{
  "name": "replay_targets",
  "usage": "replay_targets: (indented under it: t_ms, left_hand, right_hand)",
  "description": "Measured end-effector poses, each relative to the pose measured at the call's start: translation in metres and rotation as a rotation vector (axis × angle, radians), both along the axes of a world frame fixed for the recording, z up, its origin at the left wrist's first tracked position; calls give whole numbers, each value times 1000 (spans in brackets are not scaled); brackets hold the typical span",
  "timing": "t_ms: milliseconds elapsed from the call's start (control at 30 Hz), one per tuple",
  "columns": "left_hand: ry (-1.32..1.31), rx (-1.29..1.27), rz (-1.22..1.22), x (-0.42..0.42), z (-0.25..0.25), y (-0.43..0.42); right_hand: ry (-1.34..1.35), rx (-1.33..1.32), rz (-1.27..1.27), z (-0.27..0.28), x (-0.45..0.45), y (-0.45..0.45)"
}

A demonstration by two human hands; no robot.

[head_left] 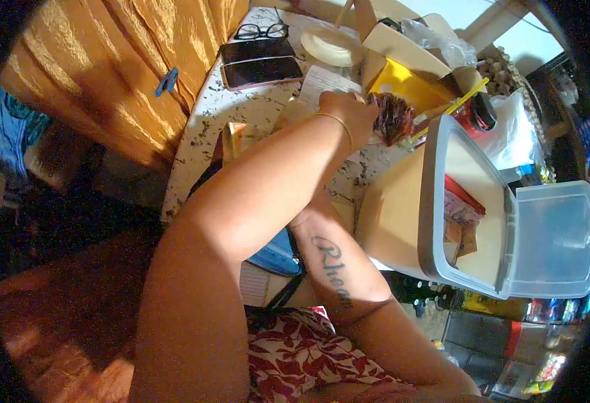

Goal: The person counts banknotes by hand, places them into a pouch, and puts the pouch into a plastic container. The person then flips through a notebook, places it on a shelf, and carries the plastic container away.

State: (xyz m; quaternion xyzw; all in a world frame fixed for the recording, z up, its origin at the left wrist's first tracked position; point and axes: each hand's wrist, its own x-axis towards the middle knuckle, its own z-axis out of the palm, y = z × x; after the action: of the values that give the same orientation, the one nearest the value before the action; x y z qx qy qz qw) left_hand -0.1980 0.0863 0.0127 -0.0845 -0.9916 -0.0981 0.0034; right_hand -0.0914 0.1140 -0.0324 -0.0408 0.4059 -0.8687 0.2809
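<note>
My left arm reaches across, and my left hand point(348, 113) is at the far side of the table with its fingers curled at a bundle of dark red shiny packets point(393, 119). It appears to grip the bundle's near edge. Under that forearm lies my right hand point(306, 213); only its wrist end shows, so its fingers and anything in them are hidden. Close to this wrist is a blue zippered pouch point(276, 254). A handwritten paper point(322, 84) lies beside my left hand, and a yellow envelope-like sheet point(407, 86) is behind the packets.
An open-lidded plastic bin point(430, 201) with papers and a red item inside stands at right. Two phones point(262, 72), eyeglasses point(261, 31) and a round pale lid-like object point(332, 47) lie at the back. A cardboard box point(405, 50) is behind; an orange curtain point(113, 67) hangs at left.
</note>
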Motion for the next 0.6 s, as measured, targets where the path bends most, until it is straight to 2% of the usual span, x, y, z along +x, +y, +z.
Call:
replay_targets:
  t_ms: [267, 367, 600]
  left_hand:
    - [10, 44, -10, -3, -3, 1]
    - [99, -27, -17, -5, -12, 7]
    - [76, 1, 74, -24, -32, 13]
  right_hand:
    - [-11, 8, 17, -3, 4, -2]
    - [-20, 9, 22, -4, 6, -2]
    - [-26, 11, 31, -5, 7, -5]
